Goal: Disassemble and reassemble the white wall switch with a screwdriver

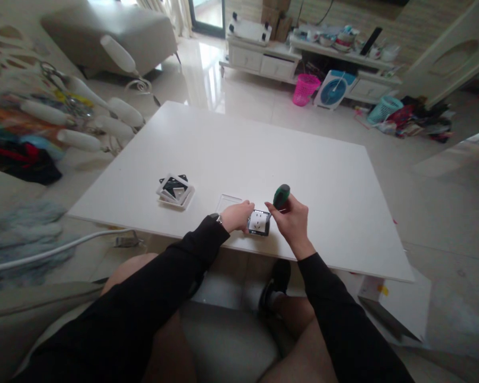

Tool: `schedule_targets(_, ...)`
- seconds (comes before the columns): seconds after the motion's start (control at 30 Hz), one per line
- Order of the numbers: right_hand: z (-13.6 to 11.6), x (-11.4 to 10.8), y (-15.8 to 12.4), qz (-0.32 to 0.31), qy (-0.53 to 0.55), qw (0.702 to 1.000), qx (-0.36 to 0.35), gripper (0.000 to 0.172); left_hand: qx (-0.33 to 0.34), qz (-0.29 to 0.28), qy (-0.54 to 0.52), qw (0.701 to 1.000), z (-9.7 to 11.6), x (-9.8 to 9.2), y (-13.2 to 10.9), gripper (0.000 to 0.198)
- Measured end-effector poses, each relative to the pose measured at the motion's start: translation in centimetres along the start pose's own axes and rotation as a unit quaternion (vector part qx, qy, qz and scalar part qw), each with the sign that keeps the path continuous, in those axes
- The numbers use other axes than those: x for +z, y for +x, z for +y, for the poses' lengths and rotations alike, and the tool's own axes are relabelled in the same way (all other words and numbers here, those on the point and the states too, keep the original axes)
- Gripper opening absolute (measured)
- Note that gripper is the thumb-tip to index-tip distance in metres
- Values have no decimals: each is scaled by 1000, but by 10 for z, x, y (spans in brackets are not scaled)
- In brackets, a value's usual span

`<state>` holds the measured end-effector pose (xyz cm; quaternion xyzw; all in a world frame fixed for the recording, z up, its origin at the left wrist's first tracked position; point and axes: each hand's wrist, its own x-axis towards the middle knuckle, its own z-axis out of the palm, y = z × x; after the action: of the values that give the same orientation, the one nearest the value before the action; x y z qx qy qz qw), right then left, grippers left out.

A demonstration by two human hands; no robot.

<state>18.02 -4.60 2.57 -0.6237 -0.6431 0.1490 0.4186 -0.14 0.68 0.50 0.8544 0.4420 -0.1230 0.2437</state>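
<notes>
A wall socket [257, 221] with a white face and dark edges stands near the front edge of the white table [239, 149]. My left hand [238, 217] grips its left side, fingers closed. In my right hand [293, 218] is a screwdriver [281, 197] with a green and black handle, tilted so that its shaft points down at the socket's right edge. Whether the tip sits in a screw is too small to tell. Beside my left hand lies a clear plastic frame [228, 201], partly hidden by the hand.
A pile of white frames [176, 191] with dark pieces lies on the table's left part. A lamp with white shades [122, 56] rises past the left edge. Beyond the table stand a pink basket [305, 89] and a blue fan [335, 89].
</notes>
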Motion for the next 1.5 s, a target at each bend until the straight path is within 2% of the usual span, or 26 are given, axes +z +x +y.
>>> schedule_targets(0.33,-8,6,-2,41,-29,999,23,33,1,3,13,1000,4,-4,-5,71)
schedule_targets(0.67,-9,9,3,55,-46,996,47,34,-6,-5,15,1000,5,-5,-5,69)
schedule_targets(0.8,0,6,8,59,22,994,90,37,-5,-11,26,1000,4,-3,-4,69)
schedule_targets(0.87,10,-1,14,74,67,987,125,36,-7,-13,27,1000,3,-2,-4,68)
schedule_targets(0.93,24,-10,19,83,68,982,155,35,-6,-12,24,1000,3,-2,-4,67)
schedule_targets(1.0,39,-18,23,64,9,985,162,32,-2,-12,22,1000,3,-2,-4,66)
schedule_targets(1.17,66,-19,20,-61,-169,974,137,17,4,-22,16,1000,3,-2,-7,62)
schedule_targets(1.3,69,-12,12,-137,-213,954,157,21,38,-1,14,999,6,1,-12,64)
schedule_targets(1.4,67,-11,9,-175,-253,934,180,24,56,18,22,998,8,0,-15,75)
schedule_targets(1.5,69,-11,8,-193,-285,920,187,25,46,27,36,998,-2,-7,-15,88)
